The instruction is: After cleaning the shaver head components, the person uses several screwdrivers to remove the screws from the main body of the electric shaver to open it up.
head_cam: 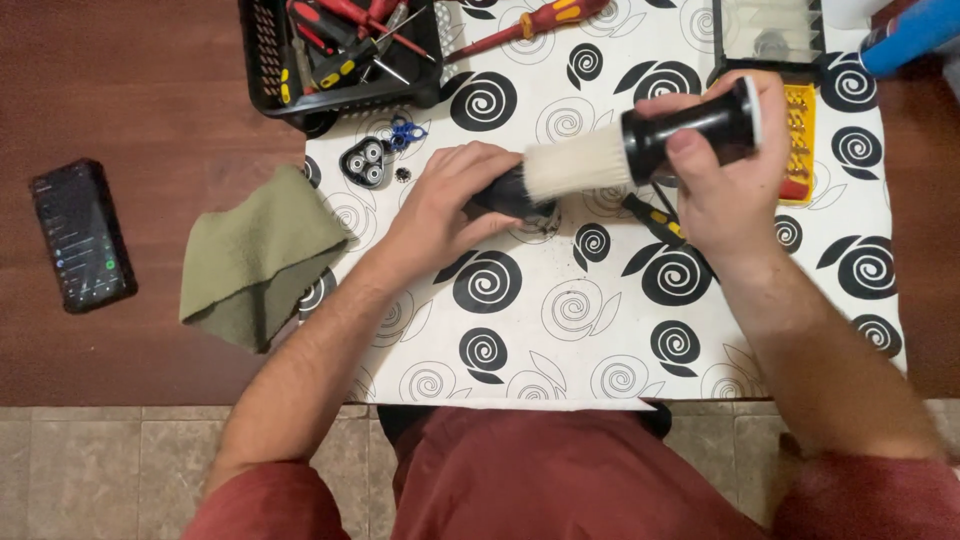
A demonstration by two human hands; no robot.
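In the head view, looking straight down, the left hand (452, 205) lies just left of the frame's centre with its fingers curled over a dark rounded body (515, 195), pinning it to the white mat with black spirals (560, 330); only the right end of that body shows beyond the fingers. The right hand (722, 170), in the upper right of centre, is wrapped tight round the black handle of a brush (640, 150), whose pale bristles point left and touch the dark body just beside the left fingertips. Dark specks lie on the mat under the bristles. Under the right hand a black-and-yellow tool (652, 218) pokes out, partly covered by the palm, and a yellow bit holder (800, 135) sits behind the knuckles. Above the left hand, near the top of the mat, lie a round three-ring cutter head (365, 162), a small blue part (405, 132) and a tiny black piece close by. At the upper left of the mat a black basket (270, 80) holds red-handled tools, and a red-and-yellow screwdriver (525, 25) lies just to its right. A clear compartment box (770, 35) and a blue cylinder (915, 35) sit in the upper right corner. An olive cloth (255, 260) hangs over the mat's left edge onto the brown wooden table (150, 340), where a dark phone (82, 235) lies well apart at the far left. Grey floor tiles (100, 470) and dark red clothing fill the bottom edge.
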